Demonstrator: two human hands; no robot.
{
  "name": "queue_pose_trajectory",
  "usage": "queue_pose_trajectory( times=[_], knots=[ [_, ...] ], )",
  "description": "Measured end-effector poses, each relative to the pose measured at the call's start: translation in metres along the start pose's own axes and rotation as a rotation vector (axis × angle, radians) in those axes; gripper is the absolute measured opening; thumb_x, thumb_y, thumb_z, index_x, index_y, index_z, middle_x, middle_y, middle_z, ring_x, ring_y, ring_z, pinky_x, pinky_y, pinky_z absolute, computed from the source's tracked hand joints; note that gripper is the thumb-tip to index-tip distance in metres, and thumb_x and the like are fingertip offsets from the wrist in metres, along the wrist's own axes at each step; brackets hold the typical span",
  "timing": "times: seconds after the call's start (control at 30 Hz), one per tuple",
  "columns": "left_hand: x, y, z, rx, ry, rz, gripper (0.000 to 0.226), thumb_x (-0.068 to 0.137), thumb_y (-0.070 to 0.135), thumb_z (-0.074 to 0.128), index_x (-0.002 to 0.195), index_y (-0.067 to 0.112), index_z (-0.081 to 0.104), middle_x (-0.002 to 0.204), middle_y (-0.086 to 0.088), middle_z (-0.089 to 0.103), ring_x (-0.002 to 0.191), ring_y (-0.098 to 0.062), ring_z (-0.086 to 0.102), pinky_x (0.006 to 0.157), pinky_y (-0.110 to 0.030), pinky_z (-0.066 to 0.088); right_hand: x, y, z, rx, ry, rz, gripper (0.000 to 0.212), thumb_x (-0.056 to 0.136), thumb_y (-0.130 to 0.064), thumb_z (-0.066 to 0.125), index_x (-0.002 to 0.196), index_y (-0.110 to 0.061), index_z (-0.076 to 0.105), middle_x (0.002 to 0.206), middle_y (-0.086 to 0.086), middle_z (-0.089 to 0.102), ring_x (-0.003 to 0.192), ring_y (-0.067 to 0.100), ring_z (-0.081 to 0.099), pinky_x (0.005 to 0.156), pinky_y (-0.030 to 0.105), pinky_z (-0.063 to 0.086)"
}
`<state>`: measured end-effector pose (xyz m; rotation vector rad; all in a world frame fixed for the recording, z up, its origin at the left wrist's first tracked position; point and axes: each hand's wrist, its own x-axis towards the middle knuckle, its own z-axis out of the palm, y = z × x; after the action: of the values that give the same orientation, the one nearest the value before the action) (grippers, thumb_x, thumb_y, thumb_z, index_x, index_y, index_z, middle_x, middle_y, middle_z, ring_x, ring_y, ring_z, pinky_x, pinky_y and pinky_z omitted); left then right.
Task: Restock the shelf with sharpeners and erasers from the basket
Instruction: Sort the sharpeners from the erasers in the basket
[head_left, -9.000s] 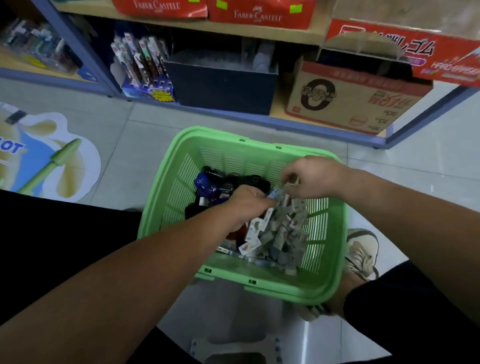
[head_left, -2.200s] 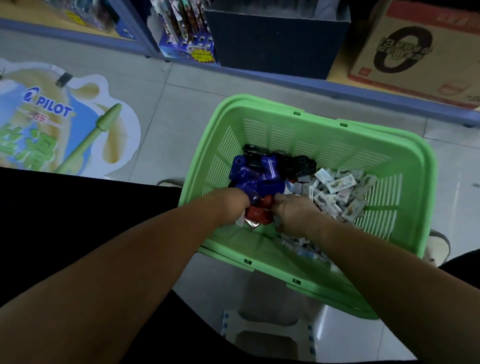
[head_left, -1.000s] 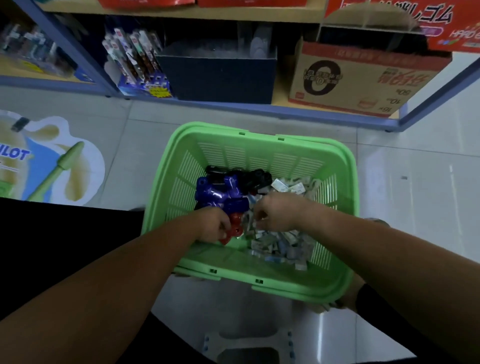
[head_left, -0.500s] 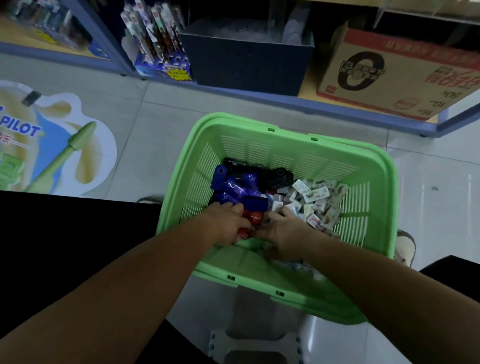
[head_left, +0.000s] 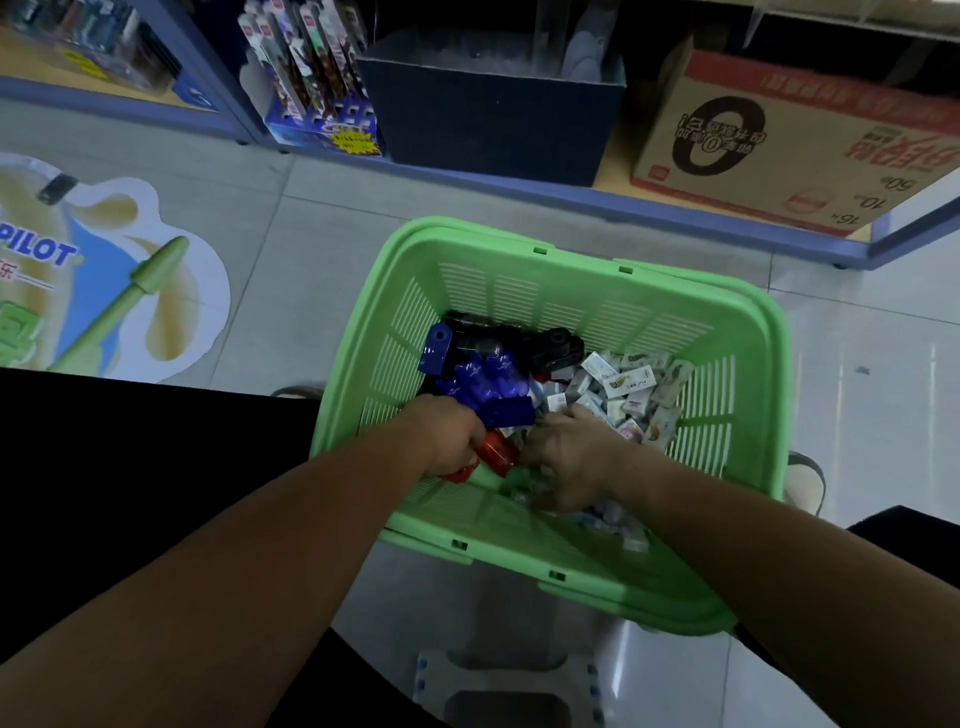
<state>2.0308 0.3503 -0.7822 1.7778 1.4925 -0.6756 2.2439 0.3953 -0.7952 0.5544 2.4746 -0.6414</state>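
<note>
Left hand (head_left: 449, 436) grips red sharpener (head_left: 497, 453), right hand (head_left: 571, 457) rests among erasers (head_left: 631, 387) in basket (head_left: 571, 299).

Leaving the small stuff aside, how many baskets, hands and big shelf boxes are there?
Green basket: 1
Hands in it: 2 (left hand gripping a red sharpener, right hand among the erasers)
Big shelf boxes: 2 (dark blue box, brown carton)
Total: 5

A floor sticker (head_left: 104, 270) on the left is showing the brand "PILOT" in blue. The far-right cardboard box (head_left: 779, 156) is displaying a big black "0" and, upside down, "50", "10" and "16". Erasers (head_left: 631, 384) in the basket (head_left: 571, 249) are carrying print too small to read.
</note>
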Motion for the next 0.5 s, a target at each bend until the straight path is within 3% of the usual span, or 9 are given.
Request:
queue_pose_trajectory(
  times=[0.1,0.2,0.27,0.37,0.5],
  knots=[
    [0.004,0.008,0.003,-0.254,0.055,-0.068,0.028,0.099,0.032,0.061,0.127,0.032,0.066,0.116,0.003,0.068,0.101,-0.018,0.063,0.088,-0.036,0.053,0.005,0.001,-0.002,0.219,0.184,0.072,0.030,0.089,-0.035,0.072,0.118,-0.029,0.070,0.109,-0.011,0.065,0.105,0.013,0.060,0.106,0.040,0.043],
    [0.009,0.010,0.000,-0.320,0.203,-0.097,0.028,0.099,0.025,0.061,0.127,0.029,0.066,0.109,0.001,0.069,0.093,-0.019,0.064,0.085,-0.037,0.056,0.008,0.010,-0.007,0.337,0.385,0.197,0.031,0.087,-0.026,0.079,0.117,-0.021,0.073,0.108,-0.005,0.062,0.092,0.016,0.062,0.087,0.037,0.059],
    [0.010,0.013,-0.001,-0.312,0.178,-0.057,0.031,0.099,0.028,0.061,0.130,0.030,0.066,0.112,0.002,0.067,0.097,-0.019,0.063,0.087,-0.037,0.055,0.007,0.021,-0.012,0.266,0.440,0.239,0.031,0.086,-0.031,0.081,0.115,-0.020,0.075,0.105,-0.002,0.061,0.094,0.022,0.059,0.083,0.041,0.057],
    [0.006,0.020,0.005,-0.144,0.007,0.057,0.040,0.098,0.040,0.064,0.137,0.032,0.060,0.125,0.000,0.049,0.109,-0.020,0.056,0.098,-0.042,0.051,0.004,0.030,-0.018,0.090,0.326,0.285,0.043,0.088,-0.052,0.073,0.125,-0.031,0.070,0.117,-0.004,0.058,0.112,0.023,0.052,0.095,0.038,0.041],
    [0.006,0.023,0.003,0.116,0.031,0.054,0.040,0.100,0.051,0.056,0.121,0.020,0.069,0.121,-0.003,0.046,0.106,-0.022,0.053,0.094,-0.044,0.050,0.004,0.027,-0.019,0.032,0.256,0.270,0.055,0.087,-0.059,0.070,0.136,-0.034,0.063,0.128,-0.003,0.049,0.123,0.024,0.041,0.101,0.041,0.031]
  ],
)
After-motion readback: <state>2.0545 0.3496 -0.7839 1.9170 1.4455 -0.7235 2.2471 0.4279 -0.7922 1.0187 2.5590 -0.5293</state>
